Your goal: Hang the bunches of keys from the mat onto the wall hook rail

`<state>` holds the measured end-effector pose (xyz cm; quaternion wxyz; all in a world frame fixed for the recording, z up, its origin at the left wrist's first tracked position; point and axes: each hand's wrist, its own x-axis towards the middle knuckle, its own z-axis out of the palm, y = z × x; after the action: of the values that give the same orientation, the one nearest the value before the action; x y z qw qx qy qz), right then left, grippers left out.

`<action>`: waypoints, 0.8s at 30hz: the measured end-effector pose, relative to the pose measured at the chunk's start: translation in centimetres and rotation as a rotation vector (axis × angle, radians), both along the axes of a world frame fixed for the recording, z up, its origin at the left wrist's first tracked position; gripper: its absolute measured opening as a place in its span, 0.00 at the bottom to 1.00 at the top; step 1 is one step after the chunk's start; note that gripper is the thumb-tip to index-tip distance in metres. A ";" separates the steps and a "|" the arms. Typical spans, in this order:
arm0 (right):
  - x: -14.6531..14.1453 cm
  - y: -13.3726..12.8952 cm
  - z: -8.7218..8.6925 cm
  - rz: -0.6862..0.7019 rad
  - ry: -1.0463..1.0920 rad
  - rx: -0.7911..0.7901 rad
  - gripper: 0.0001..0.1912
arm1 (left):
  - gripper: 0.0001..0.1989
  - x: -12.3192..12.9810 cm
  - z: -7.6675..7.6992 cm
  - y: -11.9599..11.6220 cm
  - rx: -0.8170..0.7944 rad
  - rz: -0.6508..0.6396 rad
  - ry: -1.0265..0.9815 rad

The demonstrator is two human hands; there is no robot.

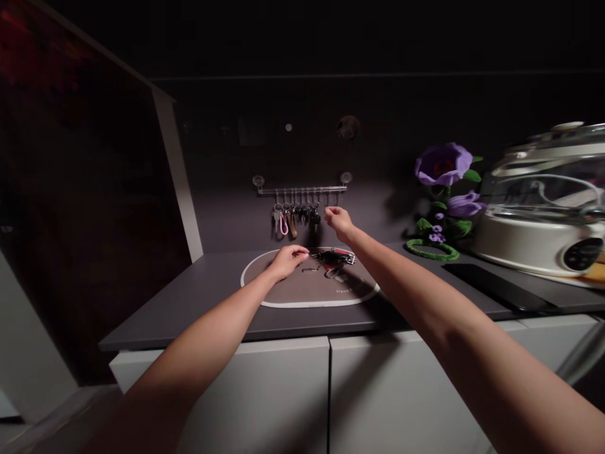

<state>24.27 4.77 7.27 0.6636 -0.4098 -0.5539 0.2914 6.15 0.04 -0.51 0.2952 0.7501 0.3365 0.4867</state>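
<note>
The left hand (289, 260) has its fingertips pinched beside the black and red pile (336, 255) on the mat (265, 293). The right hand (338, 222) is pinched up near the rail (302, 190). I cannot tell if either holds anything. Many keys (277, 217) already hang under the rail; the pile lies below, so some seems done and some left.
</note>
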 end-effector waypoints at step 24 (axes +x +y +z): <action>1.2 -7.1 -6.5 -0.137 -0.647 0.035 0.07 | 0.04 -0.1 -0.5 0.2 0.180 -0.024 0.351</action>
<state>25.50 -2.32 0.81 0.4784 -0.5060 -0.7120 0.0909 6.06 0.24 -1.05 0.1695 0.8508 0.3287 0.3732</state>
